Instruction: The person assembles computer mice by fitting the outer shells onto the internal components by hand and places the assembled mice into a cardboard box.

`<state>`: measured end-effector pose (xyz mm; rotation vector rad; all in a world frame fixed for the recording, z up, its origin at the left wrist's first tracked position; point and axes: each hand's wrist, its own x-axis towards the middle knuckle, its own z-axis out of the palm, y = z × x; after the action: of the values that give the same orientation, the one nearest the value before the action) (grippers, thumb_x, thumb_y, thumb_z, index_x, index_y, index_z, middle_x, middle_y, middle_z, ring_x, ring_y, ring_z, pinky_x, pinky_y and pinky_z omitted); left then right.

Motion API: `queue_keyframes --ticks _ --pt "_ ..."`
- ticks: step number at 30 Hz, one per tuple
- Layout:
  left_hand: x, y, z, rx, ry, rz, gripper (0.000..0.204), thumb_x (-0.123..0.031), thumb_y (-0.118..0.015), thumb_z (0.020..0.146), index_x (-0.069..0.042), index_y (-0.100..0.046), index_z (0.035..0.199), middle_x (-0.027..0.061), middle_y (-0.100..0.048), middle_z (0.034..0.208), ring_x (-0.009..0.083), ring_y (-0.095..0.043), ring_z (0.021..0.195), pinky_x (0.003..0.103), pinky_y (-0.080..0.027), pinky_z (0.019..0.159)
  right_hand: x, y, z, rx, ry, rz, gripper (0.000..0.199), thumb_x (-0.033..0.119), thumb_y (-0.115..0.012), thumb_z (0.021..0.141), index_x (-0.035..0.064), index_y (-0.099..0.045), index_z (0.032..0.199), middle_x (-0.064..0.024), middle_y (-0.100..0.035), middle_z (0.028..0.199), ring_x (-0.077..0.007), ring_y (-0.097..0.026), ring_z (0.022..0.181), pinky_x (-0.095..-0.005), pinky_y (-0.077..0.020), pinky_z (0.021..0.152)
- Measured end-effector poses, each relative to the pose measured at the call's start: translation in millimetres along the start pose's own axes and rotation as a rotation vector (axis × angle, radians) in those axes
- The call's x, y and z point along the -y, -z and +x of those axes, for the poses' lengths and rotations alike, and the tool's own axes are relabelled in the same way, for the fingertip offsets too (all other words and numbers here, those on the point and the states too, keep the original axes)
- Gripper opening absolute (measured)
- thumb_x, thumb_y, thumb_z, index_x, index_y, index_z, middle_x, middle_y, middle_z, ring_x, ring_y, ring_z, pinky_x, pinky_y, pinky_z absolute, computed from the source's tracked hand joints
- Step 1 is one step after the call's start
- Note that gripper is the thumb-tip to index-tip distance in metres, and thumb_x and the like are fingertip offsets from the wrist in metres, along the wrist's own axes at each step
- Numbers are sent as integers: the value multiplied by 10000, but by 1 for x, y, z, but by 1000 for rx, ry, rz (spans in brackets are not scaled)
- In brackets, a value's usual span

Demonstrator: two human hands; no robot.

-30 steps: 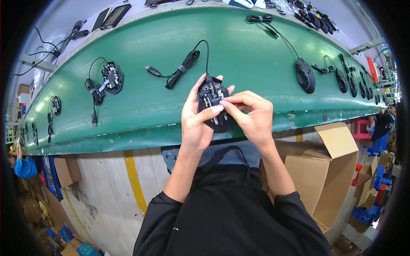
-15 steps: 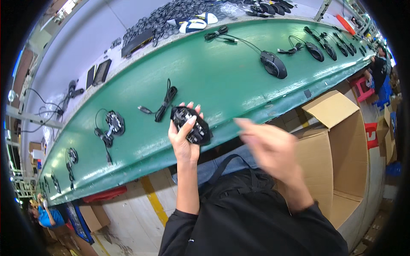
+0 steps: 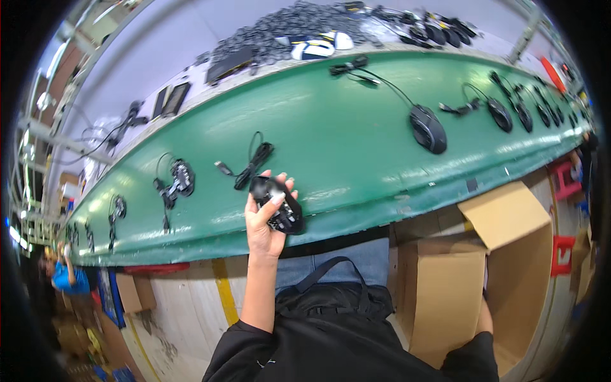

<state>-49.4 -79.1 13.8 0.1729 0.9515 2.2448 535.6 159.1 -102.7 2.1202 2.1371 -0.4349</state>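
Note:
My left hand (image 3: 264, 219) holds a black computer mouse (image 3: 278, 204) upside down over the near edge of the green conveyor belt (image 3: 356, 134). The mouse's bundled black cable (image 3: 251, 167) lies on the belt just behind it. My right arm reaches down to the lower right, and my right hand (image 3: 485, 313) is mostly hidden inside an open cardboard box (image 3: 468, 280) beside my legs; only the wrist shows.
More black mice (image 3: 428, 128) with coiled cables lie along the belt to the right and left (image 3: 180, 178). A heap of black parts (image 3: 286, 32) sits on the far table. Another person in blue (image 3: 63, 277) stands at far left. Red crates (image 3: 563, 254) at right.
My right hand has left the mouse and dropped down right into the cardboard box. My left hand still holds the mouse. My view has swung to the right.

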Motion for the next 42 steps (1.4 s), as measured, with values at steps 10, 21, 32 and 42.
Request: queue_keyframes --ticks 10,21,32,42 --pt "-11 -1 -9 -71 -32 30 585 71 -628 821 -13 -434 1366 175 -574 1238 287 -599 1149 425 -535 972 -39 -29 23 -282 167 -27 319 225 -575 961 8 -618 1192 -155 -671 1030 -309 -630 976 -416 -483 901" --pt "-17 4 -4 -43 17 -58 551 57 -641 820 12 -448 1334 207 -574 1248 306 -608 1154 434 -547 962 -124 21 -40 -710 170 -82 328 254 -627 929 5 -609 1141 -169 -661 991 -327 -628 918 -426 -495 841" --pt "-71 42 3 -18 54 -49 515 43 -681 802 40 -482 1276 194 -620 1169 289 -641 1087 402 -567 900 -7 151 -87 -1106 327 -100 351 284 -679 897 2 -599 1090 -183 -652 953 -344 -626 859 -436 -507 781" --pt "-70 53 6 -72 -38 -195 413 -29 -664 865 39 -500 1238 215 -646 1107 287 -667 1037 400 -573 894 175 191 -136 -1315 356 112 380 308 -722 870 -1 -591 1049 -195 -644 921 -358 -625 811 -444 -516 731"
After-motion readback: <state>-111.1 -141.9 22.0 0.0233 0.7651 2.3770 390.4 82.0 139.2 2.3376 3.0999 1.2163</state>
